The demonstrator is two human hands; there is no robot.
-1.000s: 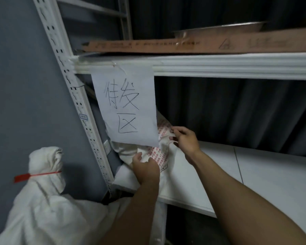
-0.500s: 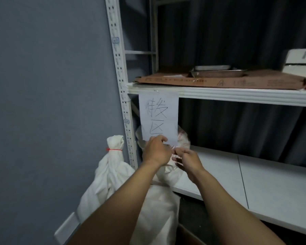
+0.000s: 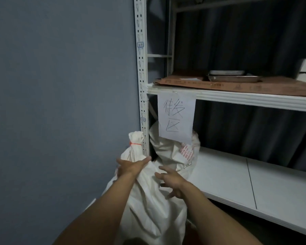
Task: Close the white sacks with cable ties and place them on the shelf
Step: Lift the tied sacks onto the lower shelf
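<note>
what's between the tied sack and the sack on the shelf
In the head view, the shelf's white upright post stands between the tied sack and the shelved sack.

The lower shelf (image 3: 254,183) has lots of bare white board out toward 3 o'clock, so a hand could slide in there. Its left corner, near 12 o'clock, is filled by a white sack (image 3: 173,152). A paper sign (image 3: 176,115) hangs down in front of that sack's top. The upright post (image 3: 142,85) stands just left of it. A tied sack (image 3: 148,200) sits in front of the shelf edge, touching the post. The upper shelf (image 3: 237,99) makes a roof. At 9 o'clock is a blue-grey wall (image 3: 60,103).
</note>
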